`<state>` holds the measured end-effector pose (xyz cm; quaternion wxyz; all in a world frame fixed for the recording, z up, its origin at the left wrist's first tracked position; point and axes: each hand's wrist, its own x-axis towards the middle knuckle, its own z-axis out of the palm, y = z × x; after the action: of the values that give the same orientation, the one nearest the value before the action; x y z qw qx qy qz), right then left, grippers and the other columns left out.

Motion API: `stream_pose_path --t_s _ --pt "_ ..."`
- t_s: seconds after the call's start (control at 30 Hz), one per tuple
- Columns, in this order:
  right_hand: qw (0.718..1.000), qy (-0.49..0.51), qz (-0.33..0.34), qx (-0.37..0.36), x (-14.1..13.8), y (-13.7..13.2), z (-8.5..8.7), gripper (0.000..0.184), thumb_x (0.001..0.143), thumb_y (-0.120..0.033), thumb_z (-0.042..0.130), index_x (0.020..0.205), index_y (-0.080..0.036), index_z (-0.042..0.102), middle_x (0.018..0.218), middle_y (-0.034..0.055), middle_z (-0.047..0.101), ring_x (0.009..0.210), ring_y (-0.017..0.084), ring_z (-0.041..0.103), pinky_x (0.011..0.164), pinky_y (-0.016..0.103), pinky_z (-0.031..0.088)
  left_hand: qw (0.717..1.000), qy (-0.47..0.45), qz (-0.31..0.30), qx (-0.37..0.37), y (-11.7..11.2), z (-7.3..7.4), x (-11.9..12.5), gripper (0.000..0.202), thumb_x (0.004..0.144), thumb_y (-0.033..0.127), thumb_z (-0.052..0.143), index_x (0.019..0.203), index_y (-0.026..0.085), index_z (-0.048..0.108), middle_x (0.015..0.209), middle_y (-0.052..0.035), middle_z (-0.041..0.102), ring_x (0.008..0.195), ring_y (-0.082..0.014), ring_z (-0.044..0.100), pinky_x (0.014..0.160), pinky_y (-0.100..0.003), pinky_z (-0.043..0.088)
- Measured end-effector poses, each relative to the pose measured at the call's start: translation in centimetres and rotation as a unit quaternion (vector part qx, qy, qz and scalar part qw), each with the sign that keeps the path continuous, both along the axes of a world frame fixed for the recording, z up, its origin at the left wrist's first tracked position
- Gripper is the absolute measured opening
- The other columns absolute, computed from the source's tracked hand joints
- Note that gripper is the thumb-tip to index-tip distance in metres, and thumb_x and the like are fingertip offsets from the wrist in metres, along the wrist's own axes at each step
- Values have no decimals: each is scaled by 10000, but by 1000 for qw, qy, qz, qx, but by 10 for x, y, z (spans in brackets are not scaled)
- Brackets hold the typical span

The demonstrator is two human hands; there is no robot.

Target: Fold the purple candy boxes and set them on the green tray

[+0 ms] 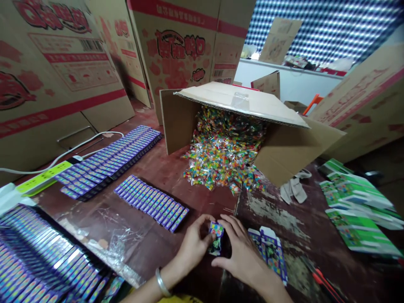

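Note:
My left hand (198, 237) pinches a small purple printed candy box (216, 239) between thumb and fingers, just above the dark red table. On the box's right side is my right hand (241, 244), its fingers curved and its thumb held apart; whether the fingertips touch the box I cannot tell. Flattened purple cartons (273, 252) lie beside and partly under my right hand. Farther back, a heap of small candies in clear wrappers (221, 162) spills from a cardboard box (284, 147) lying on its side.
Rows of purple boxes (151, 202) stand left of my hands, with more at a longer stack (110, 162) and in the near left corner. A yellow-green power strip (44, 176), green printed cartons (356, 210), a red-handled tool (325, 280) and large cartons (183, 50) surround the work area.

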<state>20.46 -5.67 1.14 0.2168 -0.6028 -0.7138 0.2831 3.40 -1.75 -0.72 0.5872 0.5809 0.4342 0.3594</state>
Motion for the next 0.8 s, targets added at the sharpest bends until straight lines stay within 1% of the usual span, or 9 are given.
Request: stream_pose_path --t_s 0.1,0.2,0.3,0.4,0.5,0.6,0.7,0.77,0.8 --pt "995 -85 10 52 -14 0 -12 872 625 -211 734 1410 -235 357 1437 80 407 1335 333 301 1115 521 260 988 120 27 98 -1 8 -2 300 778 107 541 1066 191 541 999 -69 633 924 -209 595 826 -313 475" --pt "993 -64 20 95 -33 7 -29 798 679 -161 632 1416 -203 330 1390 100 457 1297 315 362 1096 495 314 961 219 30 164 -1 12 -15 372 826 149 513 1190 188 451 1077 -103 621 966 -234 605 846 -363 490" --pt "993 4 -16 114 -55 17 -47 743 696 -204 630 1381 -170 343 1363 122 470 1281 284 393 1078 447 366 909 339 53 235 4 17 -41 415 851 258 543 1239 179 417 1149 -138 582 1049 -283 575 883 -436 489" --pt "991 33 -48 123 -76 26 -60 744 690 -318 685 1346 -149 378 1376 151 447 1303 300 371 1089 471 349 855 408 86 308 13 20 -68 453 849 353 558 1239 162 430 1232 -158 529 1179 -315 493 988 -496 430" --pt "990 26 -40 131 -95 34 -67 714 688 -312 682 1322 -122 415 1403 185 409 1336 329 321 1106 510 305 822 450 58 345 20 15 -82 610 789 380 615 1300 127 399 1339 -174 466 1308 -349 363 1081 -533 335" --pt "989 19 -43 137 -108 39 -70 694 683 -223 645 1328 -110 416 1418 192 391 1347 320 309 1128 515 259 798 494 40 344 22 3 -83 660 772 296 599 1363 120 363 1410 -170 417 1370 -359 271 1117 -549 266" --pt "992 18 -39 121 -101 39 -64 821 667 -256 678 1398 -111 334 1436 179 382 1350 319 307 1124 508 273 790 505 49 344 21 -4 -79 643 795 237 543 1390 110 337 1414 -175 418 1378 -353 264 1117 -555 250" --pt "994 23 -33 100 -77 35 -54 843 678 -295 703 1417 -159 322 1435 135 403 1332 304 344 1101 475 324 795 489 50 354 20 -3 -74 661 817 287 542 1409 113 307 1432 -175 395 1388 -355 243 1116 -563 246" --pt "995 23 -38 89 -60 32 -47 778 705 -302 695 1400 -198 361 1412 106 440 1303 288 389 1079 451 357 802 476 45 359 18 -2 -70 683 824 323 548 1421 120 287 1449 -173 373 1396 -353 225 1118 -565 242"
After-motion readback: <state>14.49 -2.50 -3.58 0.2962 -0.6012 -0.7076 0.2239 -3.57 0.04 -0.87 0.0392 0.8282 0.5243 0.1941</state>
